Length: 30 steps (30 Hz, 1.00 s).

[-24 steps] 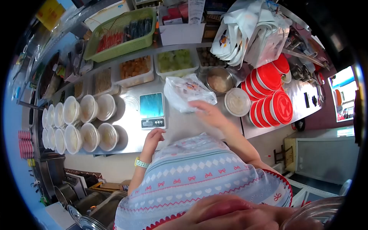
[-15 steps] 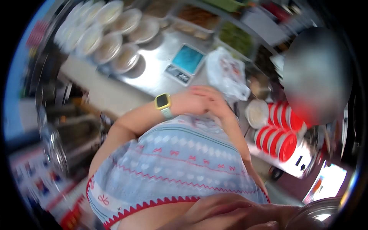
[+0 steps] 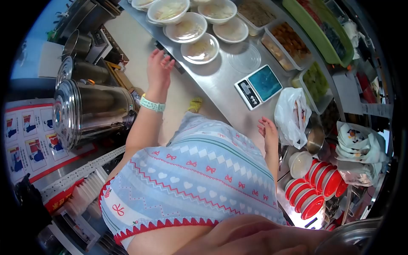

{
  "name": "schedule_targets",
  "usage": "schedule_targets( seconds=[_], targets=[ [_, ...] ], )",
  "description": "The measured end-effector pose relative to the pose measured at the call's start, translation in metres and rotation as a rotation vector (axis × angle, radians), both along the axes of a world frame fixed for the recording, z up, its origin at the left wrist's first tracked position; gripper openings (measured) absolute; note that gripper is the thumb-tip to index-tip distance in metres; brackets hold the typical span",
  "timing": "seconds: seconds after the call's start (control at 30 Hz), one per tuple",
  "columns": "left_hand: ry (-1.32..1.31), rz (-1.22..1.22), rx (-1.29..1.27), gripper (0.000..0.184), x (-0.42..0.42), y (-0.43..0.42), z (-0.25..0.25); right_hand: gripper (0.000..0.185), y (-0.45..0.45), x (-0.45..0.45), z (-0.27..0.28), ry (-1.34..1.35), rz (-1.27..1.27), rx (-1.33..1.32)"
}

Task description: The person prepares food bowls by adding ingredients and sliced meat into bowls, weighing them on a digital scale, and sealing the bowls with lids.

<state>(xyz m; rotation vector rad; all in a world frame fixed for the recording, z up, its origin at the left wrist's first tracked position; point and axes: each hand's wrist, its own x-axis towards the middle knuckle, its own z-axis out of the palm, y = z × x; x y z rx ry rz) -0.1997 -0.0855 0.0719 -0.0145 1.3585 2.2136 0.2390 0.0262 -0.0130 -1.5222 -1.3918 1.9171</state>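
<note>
My left hand (image 3: pixel 160 70), with a pale green watch band on its wrist, hangs in the air beside the steel counter's (image 3: pixel 199 78) front edge. Its fingers are apart and hold nothing. The closest items are several white bowls with clear lids (image 3: pixel 200 49). My right hand (image 3: pixel 268 129) is at the counter's near edge, fingers loosely spread and nothing in them. A white plastic bag (image 3: pixel 292 117) lies just to its right. Beyond it sits a digital scale (image 3: pixel 259 87) with a blue top. A loose clear lid (image 3: pixel 243 57) rests between the bowls and the scale.
Food tubs (image 3: pixel 285 44) and a green tray (image 3: pixel 327 34) line the counter's far side. Red-and-white bowls (image 3: pixel 312 206) are stacked at right, beside a metal bowl (image 3: pixel 315 139). Large lidded steel pots (image 3: pixel 95 112) stand at left. A yellow shoe (image 3: pixel 195 104) shows on the floor.
My hands were together in front of the apron and are now apart, the left out to the left and the right to the right. The view has turned, and the bowls appear farther right.
</note>
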Motion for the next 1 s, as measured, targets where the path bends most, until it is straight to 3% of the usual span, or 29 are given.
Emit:
schedule_targets(
  seconds=[0.2,0.37,0.4,0.53,0.6,0.67,0.77,0.8,1.0],
  targets=[
    [-0.141,-0.038,0.048,0.039,-0.123,0.043,-0.006,0.034,0.013,-0.105,0.025,0.099,-0.070,-0.078],
    [-0.226,-0.133,0.071,0.035,-0.176,0.082,-0.029,0.033,0.015,-0.179,0.031,0.136,-0.018,-0.023],
    [-0.211,-0.140,0.059,0.027,-0.184,0.085,-0.039,0.033,0.016,-0.190,0.030,0.135,-0.056,-0.018],
    [0.056,-0.159,0.082,0.015,-0.182,0.080,-0.041,0.035,0.003,-0.209,0.023,0.162,-0.026,0.035],
    [0.131,-0.189,-0.082,0.013,-0.164,0.079,-0.016,0.035,-0.004,-0.205,0.018,0.166,-0.069,0.042],
    [0.332,-0.272,-0.059,0.017,-0.160,0.072,-0.024,0.035,-0.010,-0.198,0.018,0.186,-0.072,0.045],
    [0.276,-0.521,-0.135,0.012,-0.134,0.074,0.010,0.037,-0.017,-0.180,0.029,0.200,-0.218,0.000],
    [0.294,-0.709,-0.194,0.009,-0.130,0.076,0.012,0.038,-0.021,-0.170,0.012,0.290,-0.301,-0.006],
    [0.217,-1.473,-0.366,0.010,0.005,0.114,-0.028,0.042,-0.024,-0.119,0.065,0.600,-0.723,-0.111]
  ],
)
